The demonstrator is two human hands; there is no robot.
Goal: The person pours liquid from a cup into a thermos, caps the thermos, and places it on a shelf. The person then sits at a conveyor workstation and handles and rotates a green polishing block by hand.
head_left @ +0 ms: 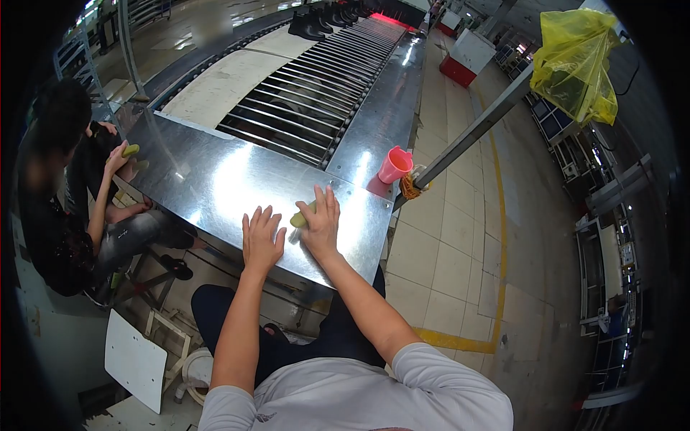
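Note:
My left hand (263, 241) lies on the shiny metal tabletop (215, 169), fingers spread, with nothing in it. Just to its right, my right hand (321, 226) rests over a small yellow-green oblong piece (302, 216), possibly a sponge. The thumb lies across this piece while the other fingers stretch forward on the metal. Part of the piece is hidden under the hand, and its exact kind cannot be made out.
A pink cup (395, 165) stands by the right edge, near a metal post (467, 136) with a yellow plastic bag (577, 65). Ahead runs a roller conveyor (302, 100) with black boots (307, 27). At left, a seated person (61, 194) holds a similar green piece (130, 150).

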